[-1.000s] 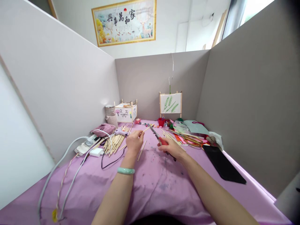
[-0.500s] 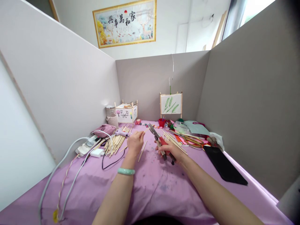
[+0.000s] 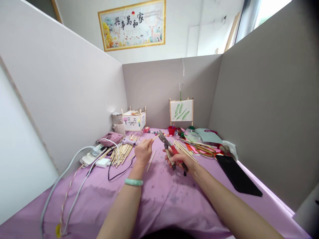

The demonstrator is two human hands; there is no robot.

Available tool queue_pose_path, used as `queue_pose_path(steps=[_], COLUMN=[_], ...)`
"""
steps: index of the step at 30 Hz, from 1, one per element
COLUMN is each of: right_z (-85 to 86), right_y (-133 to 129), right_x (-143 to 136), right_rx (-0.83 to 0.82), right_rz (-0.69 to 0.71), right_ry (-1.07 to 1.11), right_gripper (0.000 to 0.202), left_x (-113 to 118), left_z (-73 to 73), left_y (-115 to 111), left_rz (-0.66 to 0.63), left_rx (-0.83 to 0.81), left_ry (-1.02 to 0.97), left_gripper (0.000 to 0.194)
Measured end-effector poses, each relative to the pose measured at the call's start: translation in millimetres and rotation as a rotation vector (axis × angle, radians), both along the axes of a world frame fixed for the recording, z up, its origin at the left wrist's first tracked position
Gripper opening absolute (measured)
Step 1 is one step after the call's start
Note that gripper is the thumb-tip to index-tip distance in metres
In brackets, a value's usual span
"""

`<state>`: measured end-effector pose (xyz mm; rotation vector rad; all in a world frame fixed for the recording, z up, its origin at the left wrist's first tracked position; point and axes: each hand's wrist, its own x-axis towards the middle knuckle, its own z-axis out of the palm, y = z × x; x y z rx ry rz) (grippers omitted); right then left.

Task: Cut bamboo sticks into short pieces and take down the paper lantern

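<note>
Two-handed: pinching thin, pale wooden stick (image 3: pixel 156 136) in left hand (image 3: pixel 144 152), lengthwise toward two o'clock; clasping red-and-beige-handled metal shears (image 3: pixel 172 148) in right hand (image 3: pixel 183 160), blades-first toward eleven o'clock.

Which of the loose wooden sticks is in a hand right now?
The wooden stick pinched in the left hand, its tip near the pruning shears; the other loose sticks lie unheld on the purple-covered table.

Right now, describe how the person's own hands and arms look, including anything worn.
The left hand and right hand are ungloved, and no sleeve shows on either arm. A smooth, rounded, pale green bangle circles the left wrist; nothing shows on the right one. Any rings are too small to tell.
</note>
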<state>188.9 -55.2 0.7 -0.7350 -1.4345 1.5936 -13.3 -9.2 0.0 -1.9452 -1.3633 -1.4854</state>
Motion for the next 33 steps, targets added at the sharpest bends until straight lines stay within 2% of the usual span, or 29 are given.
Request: queue_pose_path(steps=[7, 12, 15, 18, 22, 26, 33], right_z=[3.6, 10.0, 11.7, 10.1, 4.6, 2.3, 3.6], right_y=[-3.0, -5.6, -5.4, -4.5, -3.3, -3.3, -4.8], right_x=[-0.4, -1.9, -2.8, -4.9, -9.3, -12.2, -12.9], right_rx=[0.028, 0.141, 0.178, 0.245, 0.347, 0.327, 0.290], right_rz=[0.022, -0.118, -0.148, -0.157, -0.118, -0.094, -0.098], right_ry=[0.001, -0.140, -0.194, -0.288, -0.395, -0.377, -0.337], right_gripper=[0.050, 0.048, 0.048, 0.041, 0.037, 0.039, 0.039], left_x=[-0.6, -0.3, 0.9, 2.6, 3.8, 4.1, 5.1], left_z=[1.1, 0.3, -0.1, 0.1, 1.6, 2.2, 1.4], left_y=[-0.1, 4.5, 6.4, 4.2, -1.4, -3.4, -4.4], left_rz=[-0.089, -0.228, -0.286, -0.253, -0.143, -0.082, -0.063], left_rx=[0.043, -0.004, 0.000, 0.049, 0.130, 0.168, 0.189], left_ry=[-0.066, -0.147, -0.161, -0.160, -0.128, -0.103, -0.077], left_gripper=[0.025, 0.023, 0.023, 0.020, 0.018, 0.018, 0.018])
